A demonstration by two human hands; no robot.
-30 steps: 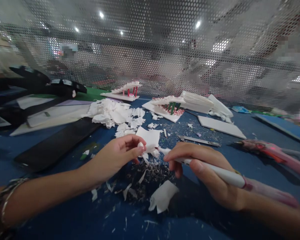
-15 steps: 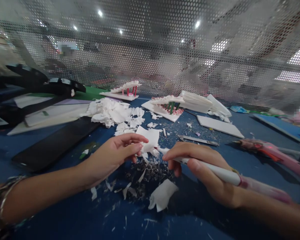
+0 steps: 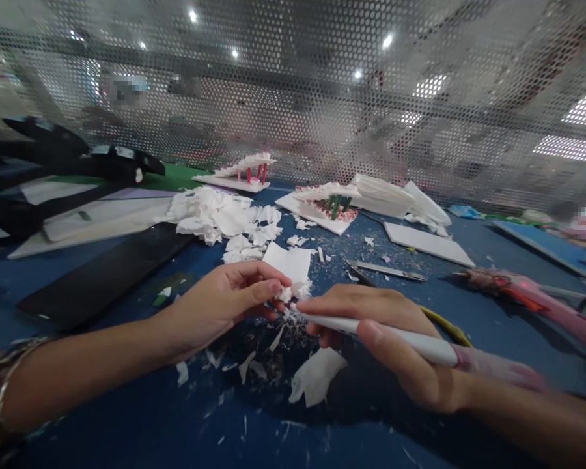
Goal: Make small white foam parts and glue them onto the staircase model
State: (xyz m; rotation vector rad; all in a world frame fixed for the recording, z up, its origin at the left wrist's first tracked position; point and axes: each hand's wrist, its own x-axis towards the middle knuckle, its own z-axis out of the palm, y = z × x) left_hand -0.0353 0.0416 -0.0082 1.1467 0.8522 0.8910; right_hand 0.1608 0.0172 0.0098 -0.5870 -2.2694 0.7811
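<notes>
My left hand (image 3: pixel 234 296) pinches a small crumpled white paper scrap (image 3: pixel 284 294) between thumb and fingers. In my right hand (image 3: pixel 395 326) lies a white pen (image 3: pixel 432 348) with a pinkish rear end. Its reddish tip points left, right by the scrap; whether the two touch is hard to see. Just behind my fingertips is a flat white sheet piece (image 3: pixel 290 264). Nearer me, a torn white piece (image 3: pixel 317 376) rests on the blue table (image 3: pixel 215 430) among thin shavings.
A heap of torn white paper (image 3: pixel 209 215) is at the back left, beside a long black slab (image 3: pixel 107 277). Two small stair models (image 3: pixel 244 172) stand behind. A utility knife (image 3: pixel 390 270), white board (image 3: pixel 427 244) and pink glue gun (image 3: pixel 532 296) lie to the right.
My right hand has moved left and slightly down, bringing the pen tip to the scrap in my left fingers. A yellow strip now shows behind my right hand.
</notes>
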